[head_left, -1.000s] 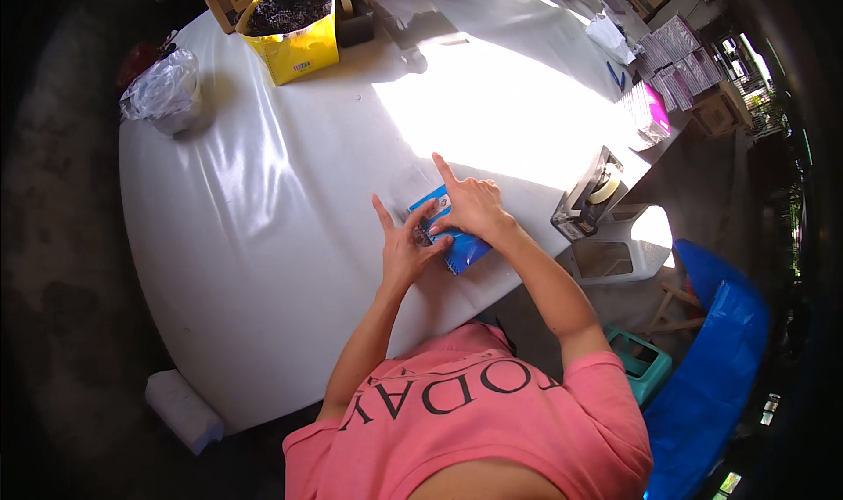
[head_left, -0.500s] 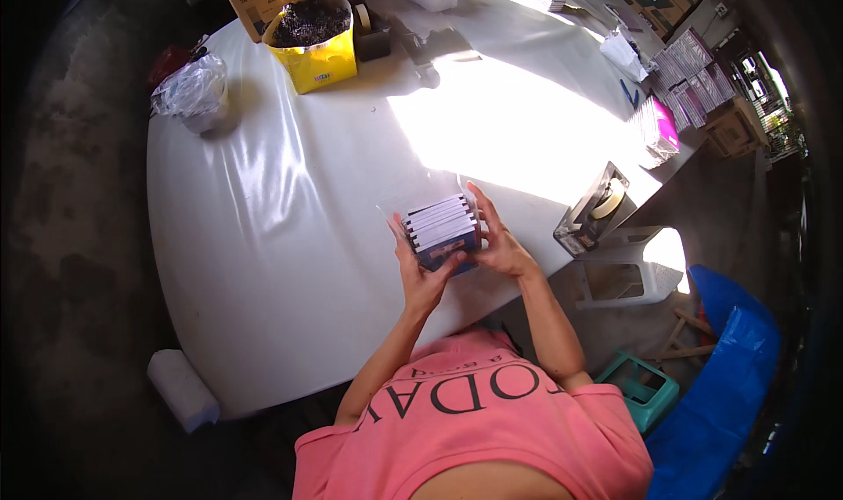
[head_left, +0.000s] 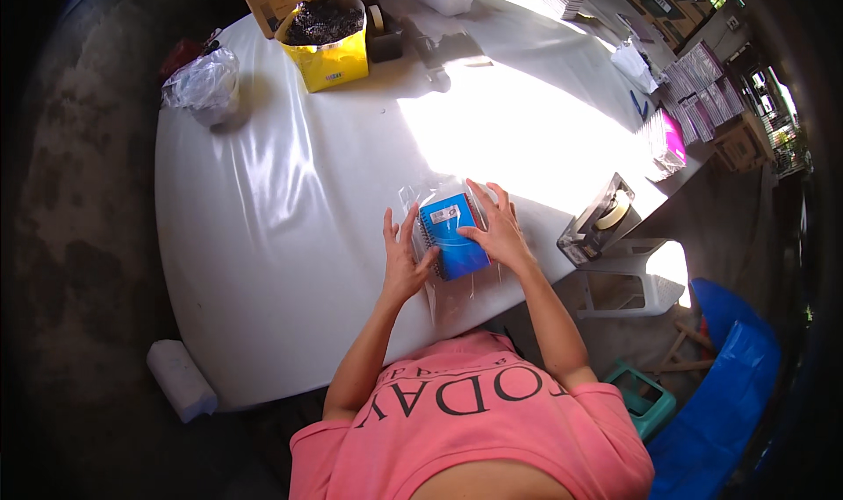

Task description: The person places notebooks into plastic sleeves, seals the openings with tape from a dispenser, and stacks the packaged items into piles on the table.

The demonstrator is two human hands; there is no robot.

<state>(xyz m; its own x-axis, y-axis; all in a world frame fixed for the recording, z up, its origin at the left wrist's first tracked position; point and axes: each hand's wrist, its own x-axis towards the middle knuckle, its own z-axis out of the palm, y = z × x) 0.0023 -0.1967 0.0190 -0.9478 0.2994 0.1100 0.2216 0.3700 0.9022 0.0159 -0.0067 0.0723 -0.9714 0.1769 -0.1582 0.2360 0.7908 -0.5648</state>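
Observation:
A stack of small spiral notebooks with a blue cover on top (head_left: pixel 457 252) lies on clear plastic film (head_left: pixel 443 300) near the table's front edge. Metal coils run along its left side, and a pale label sits on the cover. My left hand (head_left: pixel 407 267) is beside the coiled edge, fingers stretched apart, thumb near the cover. Over the right edge, my right hand (head_left: pixel 503 237) has its thumb on the cover and its other fingers spread out past the far right corner. How many notebooks lie underneath is hidden.
A tape dispenser (head_left: pixel 602 219) stands at the table's right edge, above a white stool (head_left: pixel 645 280). Farther back are a yellow container (head_left: pixel 338 68) of dark material, a bagged tub (head_left: pixel 211 92), a cardboard box (head_left: pixel 285 0) and notebook stacks (head_left: pixel 702 83). Sunlight glares across the table.
The notebook stack was held up with its page edges showing; now it lies cover up on the film. Both hands have loosened and spread their fingers.

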